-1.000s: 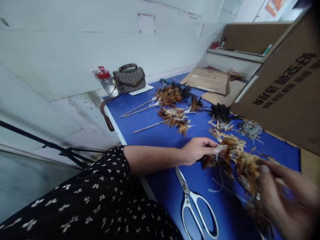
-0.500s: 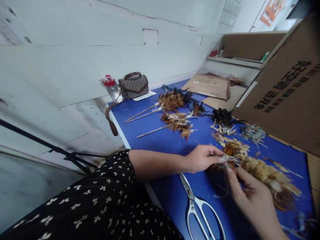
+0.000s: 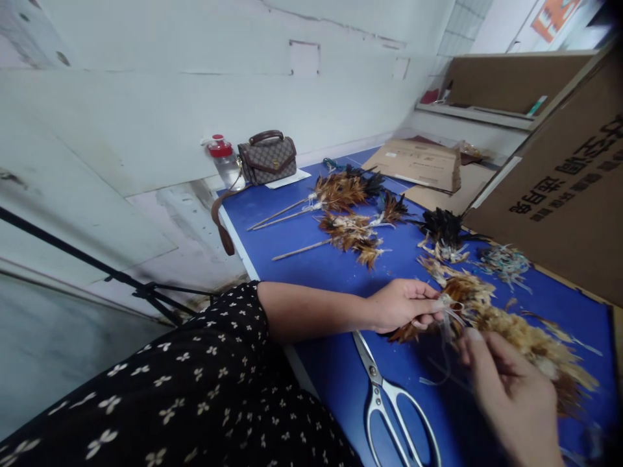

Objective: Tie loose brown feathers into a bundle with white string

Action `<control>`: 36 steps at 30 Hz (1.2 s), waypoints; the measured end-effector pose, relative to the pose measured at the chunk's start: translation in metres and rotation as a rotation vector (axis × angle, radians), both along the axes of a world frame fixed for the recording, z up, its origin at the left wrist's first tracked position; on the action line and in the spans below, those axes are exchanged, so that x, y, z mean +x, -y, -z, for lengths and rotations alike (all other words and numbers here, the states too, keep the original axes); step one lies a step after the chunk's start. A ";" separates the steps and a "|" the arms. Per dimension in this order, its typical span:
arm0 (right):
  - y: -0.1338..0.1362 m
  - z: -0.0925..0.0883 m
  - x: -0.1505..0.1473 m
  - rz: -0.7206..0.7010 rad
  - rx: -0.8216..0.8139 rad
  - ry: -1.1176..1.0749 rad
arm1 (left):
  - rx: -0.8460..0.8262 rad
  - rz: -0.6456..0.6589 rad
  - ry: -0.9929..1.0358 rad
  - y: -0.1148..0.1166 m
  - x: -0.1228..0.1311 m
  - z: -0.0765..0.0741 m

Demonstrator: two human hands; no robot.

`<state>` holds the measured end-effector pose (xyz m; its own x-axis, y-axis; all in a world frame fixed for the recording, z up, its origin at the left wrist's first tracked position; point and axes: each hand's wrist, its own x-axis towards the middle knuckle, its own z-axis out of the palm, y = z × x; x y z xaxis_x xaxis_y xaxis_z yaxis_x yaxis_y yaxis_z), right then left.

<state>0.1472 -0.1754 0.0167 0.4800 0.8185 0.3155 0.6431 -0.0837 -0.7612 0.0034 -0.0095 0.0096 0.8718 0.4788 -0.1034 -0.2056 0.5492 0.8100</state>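
Nearest me, the right hand [image 3: 511, 395] pinches pale string [image 3: 445, 337] trailing from the feather bundle [image 3: 516, 334], just right of the scissors [image 3: 389, 405] lying flat on the blue surface [image 3: 311, 272]. The left hand [image 3: 406, 305] has its fingers [image 3: 431, 303] clenched on the bundle's bound end, so I judge it the nearer hand; the bundle's long axis runs from that grip rightward and slightly toward me. Farther off lie finished feather sticks [image 3: 335, 194], then a handbag [image 3: 267, 157] and bottle [image 3: 224, 159] at the wall.
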 end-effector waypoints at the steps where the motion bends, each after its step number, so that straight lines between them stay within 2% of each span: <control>1: 0.001 0.002 0.004 0.061 0.001 -0.022 | -0.002 0.010 0.011 0.000 0.000 0.000; 3: 0.000 0.005 0.006 0.102 0.002 -0.075 | -0.005 0.051 0.029 0.002 -0.001 0.001; 6: -0.001 0.007 0.003 -0.003 -0.028 -0.120 | 0.007 0.098 0.026 0.006 -0.001 0.004; 10: -0.006 0.005 -0.002 -0.082 0.015 -0.141 | 0.043 0.073 -0.020 0.002 -0.001 0.004; 13: -0.010 -0.002 -0.010 -0.106 0.061 -0.129 | 0.142 0.076 -0.081 0.004 -0.007 -0.004; 16: -0.008 -0.009 -0.026 -0.113 0.065 -0.077 | 0.278 0.076 -0.129 0.016 -0.020 -0.012; 20: -0.012 0.008 -0.032 -0.082 -0.002 -0.028 | 0.325 0.078 -0.199 0.015 -0.027 -0.002; 22: -0.013 0.018 -0.029 -0.059 -0.016 -0.033 | 0.339 0.054 -0.179 0.011 -0.024 0.002; 25: -0.010 0.021 -0.031 -0.050 0.018 -0.066 | 0.353 0.046 -0.176 0.013 -0.023 -0.001; 29: -0.006 0.016 -0.037 -0.082 0.060 -0.107 | 0.349 -0.038 -0.182 0.014 -0.021 -0.006; 33: -0.002 0.008 -0.045 -0.139 0.056 -0.127 | 0.285 -0.180 -0.180 0.004 -0.015 -0.001; 36: -0.001 0.002 -0.053 -0.175 0.052 -0.151 | 0.248 -0.215 -0.182 -0.002 -0.012 0.003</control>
<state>0.0942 -0.1741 0.0148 0.3769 0.8782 0.2946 0.5231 0.0607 -0.8501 -0.0083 -0.0080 0.0063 0.7266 0.6790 -0.1052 -0.1352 0.2914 0.9470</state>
